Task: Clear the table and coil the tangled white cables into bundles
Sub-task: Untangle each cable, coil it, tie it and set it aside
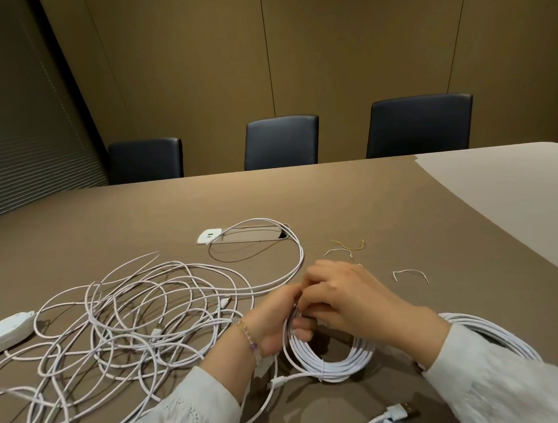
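Observation:
A coiled white cable bundle lies on the brown table in front of me. My left hand grips the bundle's upper left side, fingers curled round the strands. My right hand meets it there, its fingers pinching at the same spot; what they pinch is hidden. A tangle of loose white cables spreads across the left half of the table. One long loop runs up round the table's socket. A second coiled bundle sits partly behind my right sleeve.
A power-socket panel is set into the table's middle. Several short twist ties lie to the right of my hands. A white power strip sits at the left edge. USB plugs lie at the near edge. Three dark chairs stand beyond.

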`<state>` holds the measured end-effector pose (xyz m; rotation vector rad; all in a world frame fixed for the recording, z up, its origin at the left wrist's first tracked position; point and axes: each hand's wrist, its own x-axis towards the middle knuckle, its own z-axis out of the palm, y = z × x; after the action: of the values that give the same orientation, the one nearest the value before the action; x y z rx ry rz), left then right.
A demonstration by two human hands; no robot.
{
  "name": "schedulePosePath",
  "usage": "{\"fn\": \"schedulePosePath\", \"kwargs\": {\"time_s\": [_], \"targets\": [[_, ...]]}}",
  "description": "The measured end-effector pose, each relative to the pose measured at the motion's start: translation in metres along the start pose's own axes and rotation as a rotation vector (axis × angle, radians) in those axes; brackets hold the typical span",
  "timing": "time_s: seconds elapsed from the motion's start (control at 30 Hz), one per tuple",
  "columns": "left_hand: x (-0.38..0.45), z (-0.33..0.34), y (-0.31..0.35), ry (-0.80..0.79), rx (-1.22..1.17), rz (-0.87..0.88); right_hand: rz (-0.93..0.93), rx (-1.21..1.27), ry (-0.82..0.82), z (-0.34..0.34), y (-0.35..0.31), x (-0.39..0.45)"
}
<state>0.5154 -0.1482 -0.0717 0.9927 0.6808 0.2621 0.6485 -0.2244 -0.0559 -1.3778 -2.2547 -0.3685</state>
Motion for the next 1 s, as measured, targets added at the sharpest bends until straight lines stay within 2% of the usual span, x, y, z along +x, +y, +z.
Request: {"fn": "schedulePosePath", "kwargs": {"time_s": [0.1, 0.17, 0.3, 0.37, 0.53, 1.0], "targets": [[-0.005, 0.0, 0.004, 0.0, 0.014, 0.025, 0.129, 0.199, 0.022, -0.001, 0.006, 0.0], [-0.007, -0.002, 0.005, -0.013, 0.014, 0.024, 0.287, 0.402, 0.032, -0.003, 0.008, 0.003], [-0.006, -0.001, 0.005, 0.005, 0.094, 0.043, 0.709, 0.919, -0.076, -0.012, 0.011, 0.003], [-0.007, 0.001, 0.004, 0.029, 0.145, 0.068, 0.835, 1.038, -0.136, -0.013, 0.013, 0.001], [-0.008, 0.005, 0.002, 0.089, 0.222, 0.148, 0.845, 1.095, -0.107, -0.016, 0.008, 0.003], [-0.01, 0.006, 0.002, 0.029, 0.207, 0.274, 0.777, 1.201, -0.004, -0.008, 0.014, 0.001]]}}
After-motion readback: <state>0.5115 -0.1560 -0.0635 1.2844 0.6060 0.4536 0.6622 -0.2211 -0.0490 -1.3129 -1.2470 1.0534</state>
